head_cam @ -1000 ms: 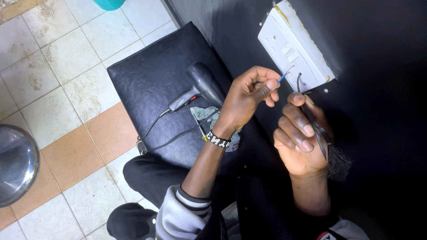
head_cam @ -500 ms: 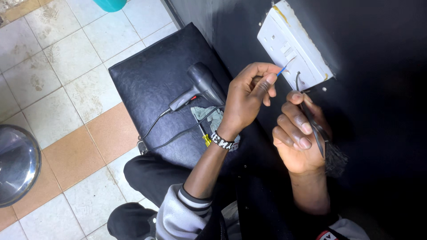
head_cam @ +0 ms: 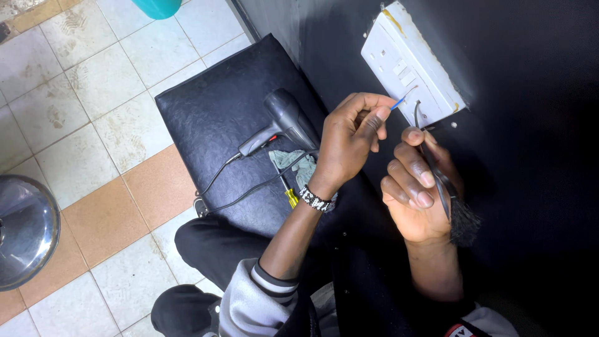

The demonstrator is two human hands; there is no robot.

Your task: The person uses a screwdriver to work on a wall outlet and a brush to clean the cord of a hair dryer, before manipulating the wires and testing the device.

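Black wall (head_cam: pixel 536 75) carries a white socket plate (head_cam: pixel 409 65), tilted loose, above a black padded stool (head_cam: pixel 218 125) holding a hair dryer (head_cam: pixel 284 122) on the tiled floor (head_cam: pixel 93 93). Nearest the plate, the left hand (head_cam: pixel 349 140) pinches a thin blue wire (head_cam: pixel 399 103) whose length runs up and right from the fingertips into the plate's lower edge. Just beside it, the right hand (head_cam: pixel 418 193) curls closed around a black cable (head_cam: pixel 437 168) rising to the same edge.

Place: a salon or barber-type room, most likely.
Floor: worn cream and orange tiles (head_cam: pixel 93 125).
Seating: black padded bench (head_cam: pixel 218 125) set against a dark-painted wall (head_cam: pixel 530 93).
Equipment: grey hair dryer (head_cam: pixel 284 122) lying on the bench, cord trailing; chrome round base (head_cam: pixel 25 231) at the left edge.
Fittings: white wall socket (head_cam: pixel 409 62).
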